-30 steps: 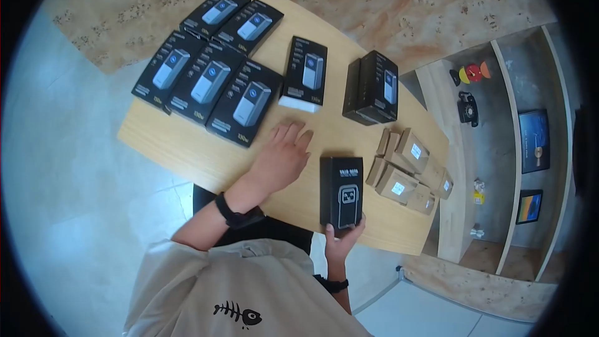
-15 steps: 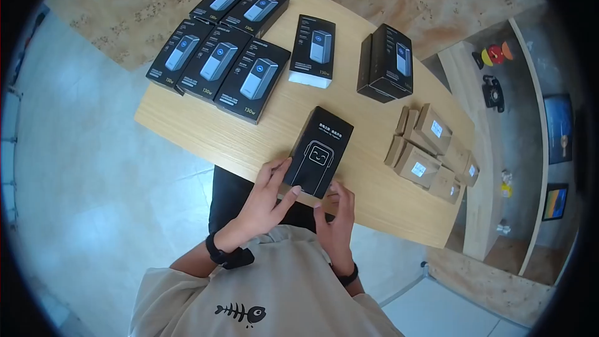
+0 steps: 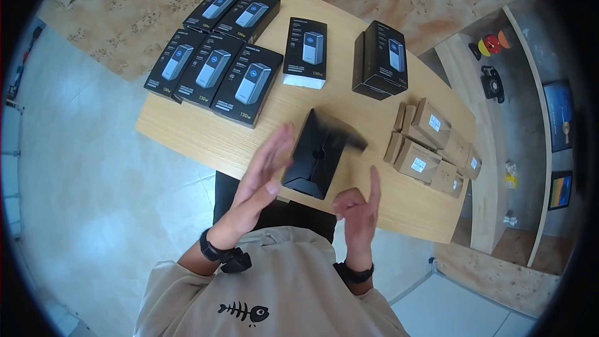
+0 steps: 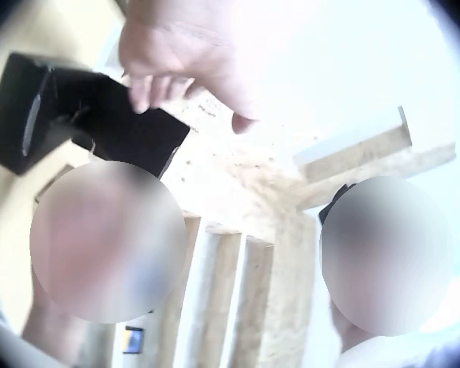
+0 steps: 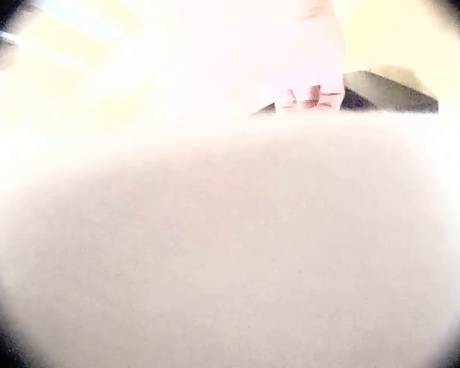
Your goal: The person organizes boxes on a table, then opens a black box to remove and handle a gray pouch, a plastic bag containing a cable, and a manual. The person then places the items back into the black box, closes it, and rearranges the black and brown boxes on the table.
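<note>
A black carton (image 3: 310,165) lies at the near side of the table, its flap (image 3: 342,132) swung up at the far right and blurred. Along the carton's left side is my left hand (image 3: 257,175), fingers straight and holding nothing. My right hand (image 3: 360,215) is just off the near right corner, index finger pointing up and the others bent, with nothing in it. From the left wrist, the black carton (image 4: 31,115) appears beyond the left hand (image 4: 188,54). Beige cloth fills most of the right wrist view, with overexposed fingers (image 5: 310,100) above it.
Several black power bank boxes (image 3: 215,68) sit together at the table's left. One more box (image 3: 306,50) lies at the back middle, and a pair (image 3: 387,59) stands to its right. Small brown cartons (image 3: 424,150) cluster on the right. Shelves (image 3: 499,200) stand beyond.
The right hand first held the carton at the right; it came left between both hands, its smiling-face side up. Now its flap is open and both hands have drawn apart from it.
</note>
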A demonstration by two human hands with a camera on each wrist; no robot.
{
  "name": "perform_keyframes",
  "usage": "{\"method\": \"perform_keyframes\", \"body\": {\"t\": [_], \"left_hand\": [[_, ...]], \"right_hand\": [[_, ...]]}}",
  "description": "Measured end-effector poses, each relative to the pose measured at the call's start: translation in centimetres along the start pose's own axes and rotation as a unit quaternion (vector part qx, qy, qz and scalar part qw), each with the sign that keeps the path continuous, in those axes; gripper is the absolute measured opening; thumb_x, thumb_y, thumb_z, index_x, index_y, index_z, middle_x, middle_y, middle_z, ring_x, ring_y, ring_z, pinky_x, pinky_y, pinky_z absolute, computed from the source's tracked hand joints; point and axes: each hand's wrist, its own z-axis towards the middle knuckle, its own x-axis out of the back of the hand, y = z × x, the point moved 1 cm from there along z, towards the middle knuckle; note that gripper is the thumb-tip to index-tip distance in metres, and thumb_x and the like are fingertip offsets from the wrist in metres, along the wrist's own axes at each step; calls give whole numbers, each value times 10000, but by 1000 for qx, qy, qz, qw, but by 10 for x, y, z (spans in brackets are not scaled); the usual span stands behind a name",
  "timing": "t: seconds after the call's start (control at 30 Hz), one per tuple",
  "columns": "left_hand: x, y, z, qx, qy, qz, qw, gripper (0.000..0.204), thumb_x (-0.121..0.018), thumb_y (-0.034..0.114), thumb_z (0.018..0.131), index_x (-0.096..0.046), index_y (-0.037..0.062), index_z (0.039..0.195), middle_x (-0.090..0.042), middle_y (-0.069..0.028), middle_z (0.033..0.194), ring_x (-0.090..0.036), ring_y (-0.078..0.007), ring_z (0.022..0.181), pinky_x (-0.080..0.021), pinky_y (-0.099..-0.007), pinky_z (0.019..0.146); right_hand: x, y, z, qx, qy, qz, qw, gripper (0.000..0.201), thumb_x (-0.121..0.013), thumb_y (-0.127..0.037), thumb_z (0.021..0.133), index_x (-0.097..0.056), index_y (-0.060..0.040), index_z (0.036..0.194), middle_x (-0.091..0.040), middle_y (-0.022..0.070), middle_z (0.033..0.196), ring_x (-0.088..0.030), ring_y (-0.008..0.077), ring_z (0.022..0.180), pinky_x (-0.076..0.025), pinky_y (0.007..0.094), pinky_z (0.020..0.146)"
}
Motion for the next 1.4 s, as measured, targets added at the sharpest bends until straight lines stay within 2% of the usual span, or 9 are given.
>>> {"method": "perform_keyframes", "body": {"t": [0.07,0.3,0.53,0.73,0.9,1.03,1.1,1.2,1.4], "left_hand": [[10,1,6,-20,-30,74,997,713,-620,178,1007,-348,24,1648,-312,-198,1728,-302,-327,1598,-325,-449,1225],[13,-42,7,-25,-91,559,824,810,-804,218,898,-411,-3,1572,-495,-263,1514,-462,-482,1424,-404,-485,1174],[30,-64,4,53,-94,552,827,756,-791,224,932,-421,-1,1553,-578,-265,1328,-635,-465,1141,-523,-481,990],[39,-62,-2,10,-110,542,833,638,-687,138,1008,-402,21,1567,-642,-249,1179,-689,-432,1074,-553,-459,935],[41,-57,-5,123,-23,530,839,585,-560,81,1061,-352,24,1605,-707,-250,1061,-733,-458,911,-572,-437,854],[46,-65,-2,118,-3,521,845,531,-524,78,1071,-411,36,1589,-681,-269,1085,-721,-435,956,-562,-435,875],[47,-68,3,-64,-75,607,789,455,-505,81,1090,-499,41,1543,-630,-231,1125,-667,-308,991,-556,-385,905],[38,-64,0,48,-41,572,818,420,-565,85,1067,-570,28,1483,-556,-231,1342,-626,-334,1163,-533,-413,991],[34,-69,2,10,-97,626,773,528,-738,252,995,-600,6,1441,-497,-200,1437,-618,-382,1239,-524,-448,1046]], "right_hand": [[8,-5,1,-23,12,-37,999,732,-494,-255,1067,-188,-39,1697,-687,113,942,-586,149,742,-469,277,707],[19,24,-1,-61,-15,-220,973,489,-573,8,1018,-507,-24,1501,-679,61,955,-604,112,794,-495,263,754],[5,23,-3,6,-78,-440,895,258,-668,-31,982,-738,-106,1219,-620,52,856,-630,164,710,-515,290,676],[3,14,5,103,-119,-547,822,374,-726,-67,894,-738,-143,1260,-570,91,809,-617,281,704,-507,399,642],[8,22,1,128,-102,-578,799,443,-719,-76,888,-705,-165,1322,-533,73,802,-587,269,703,-502,418,641],[14,31,-7,150,-77,-583,794,491,-712,-68,890,-675,-156,1371,-525,69,800,-587,267,710,-505,419,642],[16,28,-11,127,-86,-600,785,539,-704,-56,892,-651,-156,1418,-573,75,839,-621,271,752,-528,424,678],[24,34,-19,149,-73,-573,802,638,-662,-72,904,-557,-148,1529,-641,97,968,-653,288,813,-557,430,707],[28,45,-33,103,-17,-536,838,787,-687,-78,903,-368,-38,1622,-724,143,1071,-712,306,901,-593,406,777]]}}
